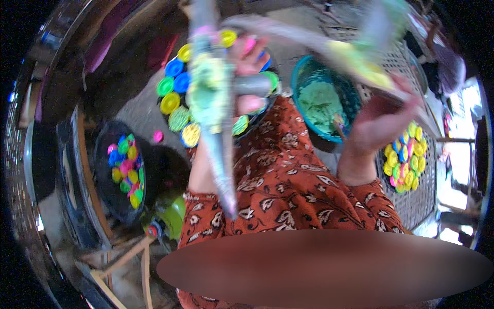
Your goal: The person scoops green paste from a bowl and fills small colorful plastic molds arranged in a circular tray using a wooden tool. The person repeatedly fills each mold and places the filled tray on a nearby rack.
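Observation:
My left hand (246,98) is over a dark round tray of coloured round caps (170,103), some with pale textured fillings, its fingers around a grey cylinder (249,85) with a green end. A blurred long tool smeared with pale green paste (211,92) crosses in front of that hand, hiding part of it. My right hand (375,118) grips a long, motion-blurred flat tool (355,56) smeared with yellow paste. Below that tool stands a teal basin (319,98) with pale green paste and a stick in it.
A black bowl of coloured pieces (121,190) is at left, near a green plastic object (172,221) and wooden frame (121,255). More coloured caps (406,159) sit on a perforated surface at right. Patterned red-brown fabric (278,201) covers my lap.

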Tool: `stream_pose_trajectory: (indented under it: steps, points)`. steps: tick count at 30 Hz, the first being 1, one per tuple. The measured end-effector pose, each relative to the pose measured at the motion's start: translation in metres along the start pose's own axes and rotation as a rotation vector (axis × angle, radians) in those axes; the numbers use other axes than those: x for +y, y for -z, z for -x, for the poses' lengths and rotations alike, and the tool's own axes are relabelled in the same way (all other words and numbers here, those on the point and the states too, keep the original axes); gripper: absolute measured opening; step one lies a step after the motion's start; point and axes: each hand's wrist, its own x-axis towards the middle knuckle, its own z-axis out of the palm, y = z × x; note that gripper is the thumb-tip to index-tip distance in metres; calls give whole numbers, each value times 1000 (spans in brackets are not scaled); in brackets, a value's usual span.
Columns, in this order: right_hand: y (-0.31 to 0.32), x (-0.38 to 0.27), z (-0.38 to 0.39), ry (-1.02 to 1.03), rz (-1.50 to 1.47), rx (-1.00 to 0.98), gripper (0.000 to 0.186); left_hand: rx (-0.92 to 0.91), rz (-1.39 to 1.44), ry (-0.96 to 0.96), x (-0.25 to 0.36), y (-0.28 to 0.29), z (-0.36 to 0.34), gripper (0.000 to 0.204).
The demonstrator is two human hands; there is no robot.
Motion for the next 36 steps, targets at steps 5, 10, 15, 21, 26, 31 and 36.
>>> stream_pose_trajectory:
  steps: [5, 10, 15, 21, 26, 31, 36]
  points:
    - [34, 31, 3, -167, -94, -729, 57, 276, 38, -49, 28, 5, -2, 30]
    - [156, 127, -13, -496, 1216, -894, 45, 336, 9, -180, 79, 33, 33, 47]
    - [289, 177, 35, -693, 2025, -1065, 42, 539, -54, -261, 108, 49, 49, 62]
    - [302, 137, -18, -608, 1995, -1393, 23, 805, -410, -420, 164, 35, 55, 69]
    - [293, 96, -52, -519, 2008, -1599, 19, 1016, -539, -480, 185, 28, 59, 70]
    - [296, 142, -27, -659, 2103, -1631, 22, 1064, -601, -504, 196, 23, 54, 70]
    - [298, 180, 15, -679, 1914, -1509, 44, 996, -681, -459, 210, 17, 70, 69]
